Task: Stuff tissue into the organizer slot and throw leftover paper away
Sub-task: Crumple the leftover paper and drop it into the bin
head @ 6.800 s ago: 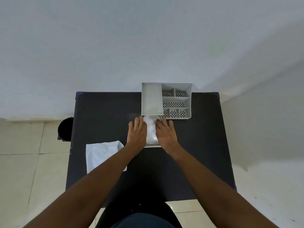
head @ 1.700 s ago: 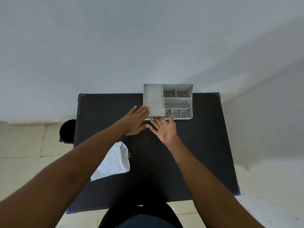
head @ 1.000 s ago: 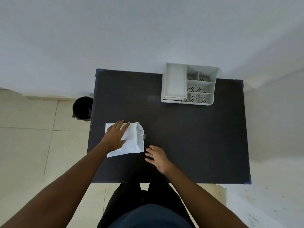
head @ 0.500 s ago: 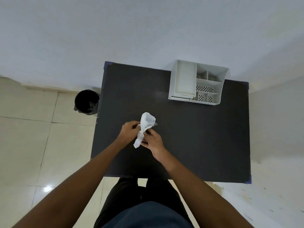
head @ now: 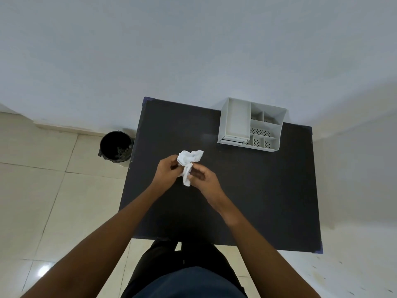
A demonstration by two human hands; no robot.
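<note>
We hold the crumpled white paper sheet [head: 189,163] above the black table [head: 268,190], left hand [head: 168,169] and right hand [head: 205,179] both in closed grip on it.

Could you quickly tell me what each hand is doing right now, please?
Left hand: closed on the crumpled white paper sheet.
Right hand: closed on the same paper's lower end.

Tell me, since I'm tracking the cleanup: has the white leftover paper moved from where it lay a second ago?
Yes. The crumpled white paper has left the black table's left part and is bunched between both hands, nearer the table's middle.
</note>
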